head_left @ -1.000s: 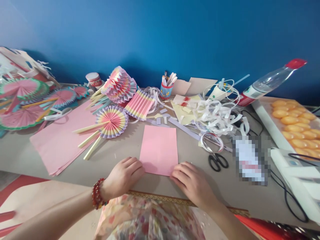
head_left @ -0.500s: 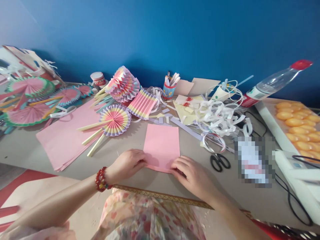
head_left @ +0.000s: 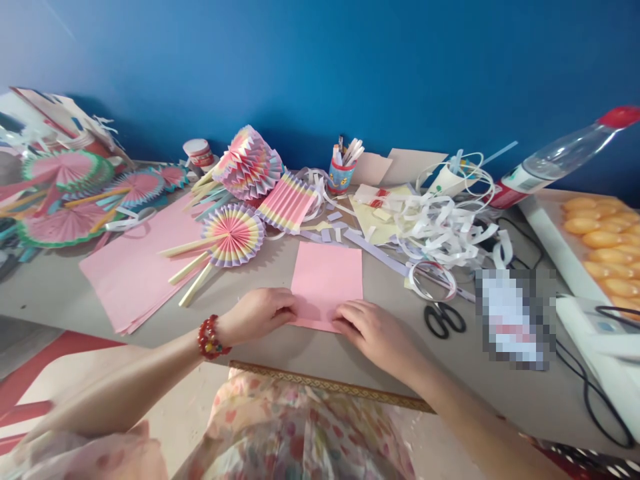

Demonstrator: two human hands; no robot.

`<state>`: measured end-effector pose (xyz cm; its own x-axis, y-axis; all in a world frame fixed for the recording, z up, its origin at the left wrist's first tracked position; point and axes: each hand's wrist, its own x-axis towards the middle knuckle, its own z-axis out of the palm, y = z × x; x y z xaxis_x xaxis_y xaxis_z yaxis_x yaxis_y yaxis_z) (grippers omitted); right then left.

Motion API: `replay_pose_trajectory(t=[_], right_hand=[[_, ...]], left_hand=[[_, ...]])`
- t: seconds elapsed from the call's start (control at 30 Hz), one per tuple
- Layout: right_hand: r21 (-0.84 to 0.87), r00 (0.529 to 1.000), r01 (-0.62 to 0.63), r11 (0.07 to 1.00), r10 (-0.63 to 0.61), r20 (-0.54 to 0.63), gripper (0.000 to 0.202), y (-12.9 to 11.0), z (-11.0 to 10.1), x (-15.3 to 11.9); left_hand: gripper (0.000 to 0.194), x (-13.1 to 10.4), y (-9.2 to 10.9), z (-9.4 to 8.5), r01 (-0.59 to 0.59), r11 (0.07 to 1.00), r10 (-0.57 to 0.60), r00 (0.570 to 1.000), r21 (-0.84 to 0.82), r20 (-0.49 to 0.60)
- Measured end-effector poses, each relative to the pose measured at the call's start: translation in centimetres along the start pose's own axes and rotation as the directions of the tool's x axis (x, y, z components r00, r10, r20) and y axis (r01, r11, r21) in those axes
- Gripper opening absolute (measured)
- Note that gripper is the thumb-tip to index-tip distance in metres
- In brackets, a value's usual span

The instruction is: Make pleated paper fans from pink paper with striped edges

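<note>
The left hand point(head_left: 260, 312) and right hand point(head_left: 371, 331) are gripping the near corners of the pink sheet point(head_left: 327, 277), fingers curled almost closed; the fingers are partly hiding the thumbs, so exact pinch contact cannot be confirmed. The sheet is lying on the grey table point(head_left: 310, 353), between the pink paper stack point(head_left: 135, 280) and the black-handled scissors point(head_left: 445, 319).

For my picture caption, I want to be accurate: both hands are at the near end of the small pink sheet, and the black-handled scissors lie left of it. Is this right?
Not quite: in the head view, the black-handled scissors lie right of the small pink sheet, not left. The left hand and right hand are indeed at its near end.
</note>
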<state>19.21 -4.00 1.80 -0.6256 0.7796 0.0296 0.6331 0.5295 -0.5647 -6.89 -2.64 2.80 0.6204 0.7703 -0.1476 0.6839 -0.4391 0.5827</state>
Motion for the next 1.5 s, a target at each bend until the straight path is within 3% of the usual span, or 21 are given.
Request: replay_pose_trajectory(t=[0.3,0.47,0.7,1.3,1.5], right_hand=[[-0.134,0.999,0.005,0.991,-0.010,-0.036,0.017,-0.8,0.7,0.6],[-0.188,0.999,-0.034,0.982,0.035,0.005,0.017,-1.1,0.7,1.0],[-0.153,0.998,-0.025,0.988,0.035,0.057,0.014,-0.9,0.3,1.5],[-0.168,0.995,-0.057,0.984,0.069,0.066,0.016,-1.1,0.1,1.5],[-0.159,0.988,-0.099,0.982,0.116,0.102,0.015,-0.2,-1.3,0.1]], left_hand=[[0.016,0.2,0.3,-0.5,-0.025,1.000,0.025,0.999,-0.001,0.032],[0.019,0.3,-0.1,-0.2,-0.037,0.999,0.036,0.999,0.027,0.025],[0.016,0.4,-0.3,-0.2,-0.010,0.999,0.008,0.999,0.034,0.032],[0.018,0.2,-0.1,0.0,-0.027,0.997,0.024,0.999,0.069,0.036],[0.016,0.3,-0.2,-0.1,-0.034,0.997,0.030,0.998,0.070,0.050]])
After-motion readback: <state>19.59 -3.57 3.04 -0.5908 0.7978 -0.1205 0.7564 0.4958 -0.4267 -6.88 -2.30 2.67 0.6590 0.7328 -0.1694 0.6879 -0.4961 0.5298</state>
